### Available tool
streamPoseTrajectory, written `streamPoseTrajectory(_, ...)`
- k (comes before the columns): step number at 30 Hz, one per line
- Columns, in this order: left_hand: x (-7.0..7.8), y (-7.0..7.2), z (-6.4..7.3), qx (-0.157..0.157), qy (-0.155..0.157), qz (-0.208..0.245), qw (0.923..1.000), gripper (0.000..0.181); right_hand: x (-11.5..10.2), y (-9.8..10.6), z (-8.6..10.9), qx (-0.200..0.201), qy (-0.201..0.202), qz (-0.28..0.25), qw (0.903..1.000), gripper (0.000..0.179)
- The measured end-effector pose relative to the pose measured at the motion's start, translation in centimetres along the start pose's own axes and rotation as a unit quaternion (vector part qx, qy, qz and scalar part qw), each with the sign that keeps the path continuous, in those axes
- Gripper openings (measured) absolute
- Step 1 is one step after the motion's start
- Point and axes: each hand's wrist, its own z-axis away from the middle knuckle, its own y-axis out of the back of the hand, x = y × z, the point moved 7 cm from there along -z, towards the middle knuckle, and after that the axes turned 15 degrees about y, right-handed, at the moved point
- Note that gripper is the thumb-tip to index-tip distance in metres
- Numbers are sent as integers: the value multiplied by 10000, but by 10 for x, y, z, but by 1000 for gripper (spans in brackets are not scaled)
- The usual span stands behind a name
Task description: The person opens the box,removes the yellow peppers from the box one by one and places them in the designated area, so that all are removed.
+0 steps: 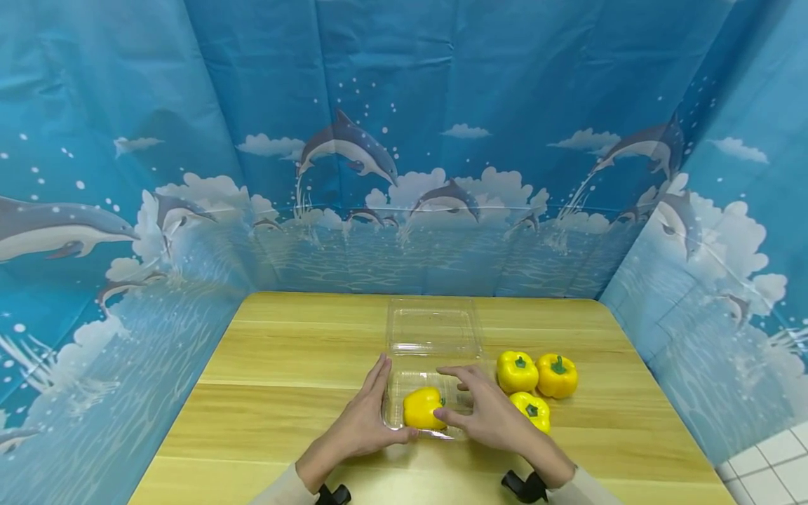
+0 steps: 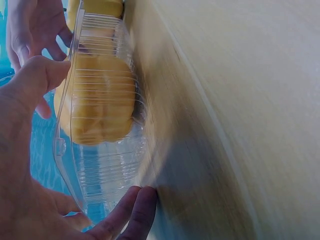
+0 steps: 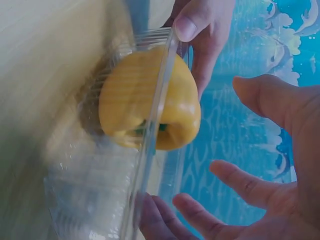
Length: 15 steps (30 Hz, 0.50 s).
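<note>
A yellow bell pepper (image 1: 423, 408) lies on its side in the base of a clear plastic clamshell container (image 1: 399, 379), its green stem facing right. My left hand (image 1: 366, 419) holds the container's left side, thumb at the near rim (image 2: 65, 107) and fingers along the left wall. Over the container's right part is my right hand (image 1: 489, 414), its fingers spread and its thumb near the pepper's stem end. In the right wrist view, a gap shows between the right hand's thumb and fingers (image 3: 240, 185), with nothing held between them.
The container's clear lid (image 1: 434, 328) lies folded back on the wooden table (image 1: 303, 351). Right of the container sit more yellow bell peppers, one at the back left (image 1: 516, 373), one at the back right (image 1: 558, 379) and one nearer (image 1: 532, 408). A dolphin-print curtain (image 1: 391, 252) surrounds the table.
</note>
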Motion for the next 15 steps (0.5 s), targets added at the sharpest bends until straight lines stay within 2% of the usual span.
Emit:
streamPoseTrajectory(9,0,0,-2,-21,2,14,10000,146,6,-12,-8,-272,-28,-532,9982,70)
streamPoseTrajectory(15,-1,0,-2,-25,-17,-21,10000,145,10,-22,-12,-481,-301,-957,9938,70)
